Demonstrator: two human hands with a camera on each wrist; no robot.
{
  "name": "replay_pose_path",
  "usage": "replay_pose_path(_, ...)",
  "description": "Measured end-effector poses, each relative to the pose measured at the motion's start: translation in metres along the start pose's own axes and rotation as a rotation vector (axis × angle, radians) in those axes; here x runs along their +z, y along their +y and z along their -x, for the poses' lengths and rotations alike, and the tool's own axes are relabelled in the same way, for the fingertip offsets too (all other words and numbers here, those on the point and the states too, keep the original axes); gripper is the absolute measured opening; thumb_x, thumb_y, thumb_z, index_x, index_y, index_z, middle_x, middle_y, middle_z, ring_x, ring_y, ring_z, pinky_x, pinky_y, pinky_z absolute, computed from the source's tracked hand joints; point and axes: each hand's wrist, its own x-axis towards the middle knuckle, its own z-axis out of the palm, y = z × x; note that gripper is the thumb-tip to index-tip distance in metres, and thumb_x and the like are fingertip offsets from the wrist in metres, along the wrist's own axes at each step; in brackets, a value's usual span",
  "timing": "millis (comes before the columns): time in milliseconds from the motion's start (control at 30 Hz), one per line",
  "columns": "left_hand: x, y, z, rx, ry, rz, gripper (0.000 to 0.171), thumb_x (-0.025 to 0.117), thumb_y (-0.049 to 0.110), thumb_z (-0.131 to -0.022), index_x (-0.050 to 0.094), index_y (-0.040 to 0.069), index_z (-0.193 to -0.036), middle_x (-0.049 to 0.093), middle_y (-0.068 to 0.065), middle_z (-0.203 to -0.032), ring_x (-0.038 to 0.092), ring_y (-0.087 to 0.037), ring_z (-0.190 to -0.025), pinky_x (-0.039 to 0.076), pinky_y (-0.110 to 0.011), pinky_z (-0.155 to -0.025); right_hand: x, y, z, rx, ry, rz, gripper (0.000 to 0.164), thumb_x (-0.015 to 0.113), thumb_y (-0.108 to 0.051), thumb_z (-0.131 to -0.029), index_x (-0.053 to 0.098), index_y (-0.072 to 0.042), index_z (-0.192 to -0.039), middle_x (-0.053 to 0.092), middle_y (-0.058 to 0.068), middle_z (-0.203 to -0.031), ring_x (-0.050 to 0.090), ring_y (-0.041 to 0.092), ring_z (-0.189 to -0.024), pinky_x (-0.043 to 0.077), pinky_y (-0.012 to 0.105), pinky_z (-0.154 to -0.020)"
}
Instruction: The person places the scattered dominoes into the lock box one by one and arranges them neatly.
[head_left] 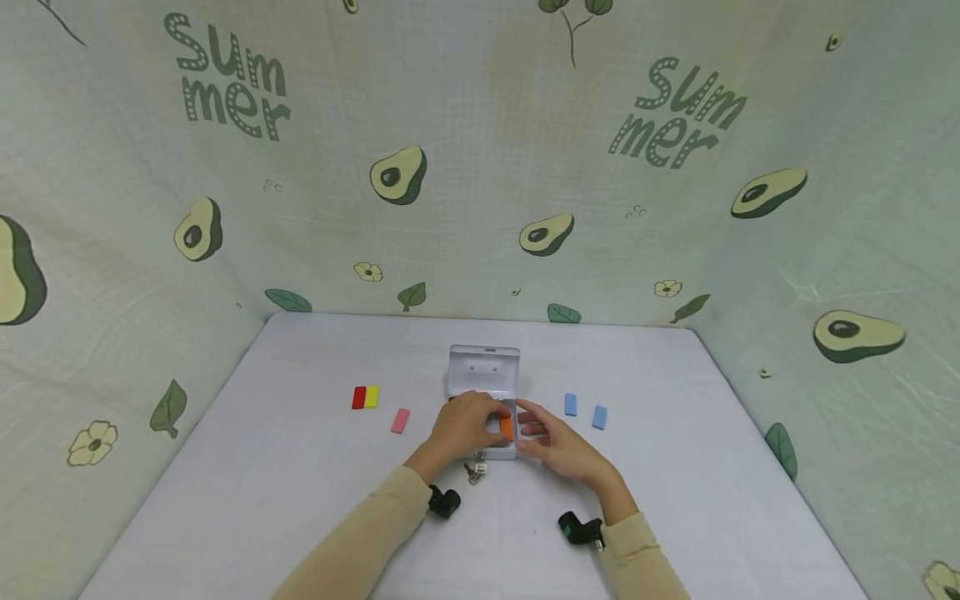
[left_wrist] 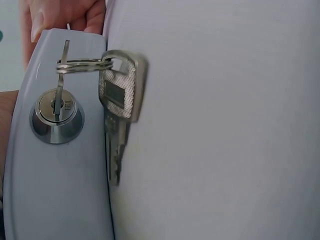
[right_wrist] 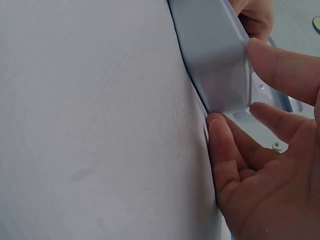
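A small light-grey metal box stands on the table with its lid raised at the back. My left hand reaches over it from the left, thumb and forefinger pinching an orange block inside; the other fingers are partly hidden. Beside the box's right wall, my right hand rests its fingertips on the side, as the right hand shows in the right wrist view. A key sits in the front lock, and a second key hangs from its ring.
Left of the box lie a red block, a touching yellow block and a pink block. Two blue blocks, the nearer-in one and the outer one, lie right. A patterned cloth hangs behind the white table.
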Motion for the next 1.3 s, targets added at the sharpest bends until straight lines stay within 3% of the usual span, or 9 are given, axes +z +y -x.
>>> replay_pose_path(700,0.0024,0.0019,0.0017,-0.034,0.020,-0.018,0.041,0.090,0.049,-0.083,0.082,0.028,-0.118,0.076,0.012,-0.109,0.058,-0.010,-0.090,0.051,-0.026,-0.075,-0.0005,0.0032,-0.0007,-0.012,-0.003,-0.006,0.072,0.070,-0.028,-0.105,0.035,-0.015,-0.166,0.050,0.017,-0.157,0.054,0.037,-0.138,0.043,0.056,-0.114)
replay_pose_path(1300,0.0019,0.0048,0.0015,-0.044,0.021,0.000,0.039,0.091,0.047,-0.083,0.082,0.027,-0.116,0.077,0.013,-0.106,0.058,-0.010,-0.089,0.051,-0.026,-0.076,-0.0007,0.0041,-0.0002,-0.014,-0.004,-0.013,0.073,0.071,-0.027,-0.104,0.035,-0.014,-0.166,0.051,0.018,-0.157,0.054,0.037,-0.137,0.043,0.056,-0.114)
